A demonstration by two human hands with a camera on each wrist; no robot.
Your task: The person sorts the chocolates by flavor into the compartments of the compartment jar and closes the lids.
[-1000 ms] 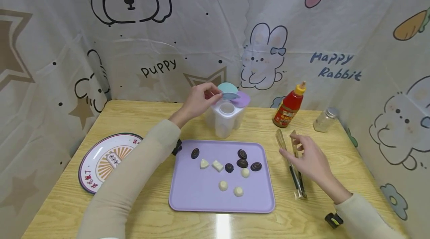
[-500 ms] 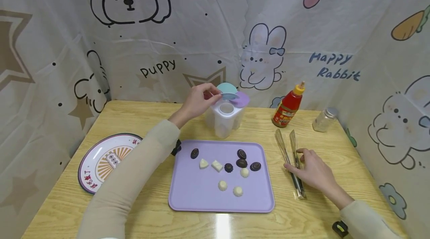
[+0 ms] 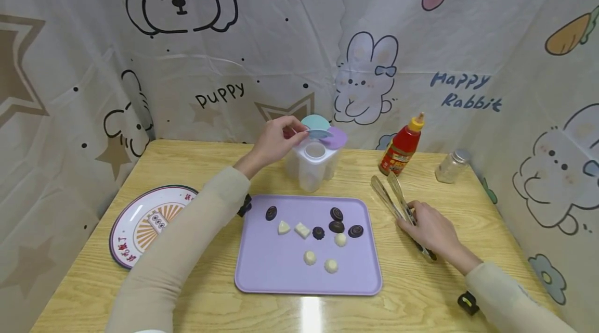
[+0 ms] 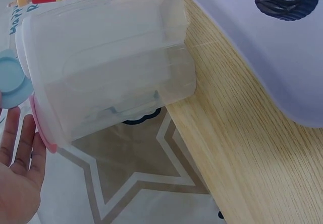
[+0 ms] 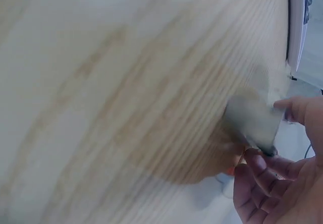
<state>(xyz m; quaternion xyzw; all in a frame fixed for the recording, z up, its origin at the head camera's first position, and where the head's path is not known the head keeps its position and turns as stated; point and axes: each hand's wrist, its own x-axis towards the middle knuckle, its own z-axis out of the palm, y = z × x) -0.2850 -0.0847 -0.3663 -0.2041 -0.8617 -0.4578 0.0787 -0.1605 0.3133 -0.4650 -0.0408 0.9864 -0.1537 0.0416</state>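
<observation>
My left hand (image 3: 279,139) pinches a round blue lid (image 3: 318,133), raised over one opening of a clear plastic container (image 3: 312,173). That container also has a teal lid (image 3: 314,122) and a purple lid (image 3: 336,139). In the left wrist view the blue lid (image 4: 14,82) stands beside the container's top. My right hand (image 3: 432,229) grips metal tongs (image 3: 385,195) right of the tray, their two arms spread apart toward the back. The right wrist view shows the tongs blurred between thumb and fingers. Dark chocolates (image 3: 336,227) and white chocolates (image 3: 331,266) lie scattered on the purple tray (image 3: 271,277).
A red sauce bottle (image 3: 399,151) with a yellow cap stands behind the tongs. To its right is a small glass jar (image 3: 450,167) with a metal lid. A decorated plate (image 3: 122,213) lies at the left, partly behind my left sleeve. Printed curtains (image 3: 281,62) enclose the table.
My right hand has closed around the tongs and swung their tips left, toward the sauce bottle and tray. The left hand and the blue lid have stayed in place.
</observation>
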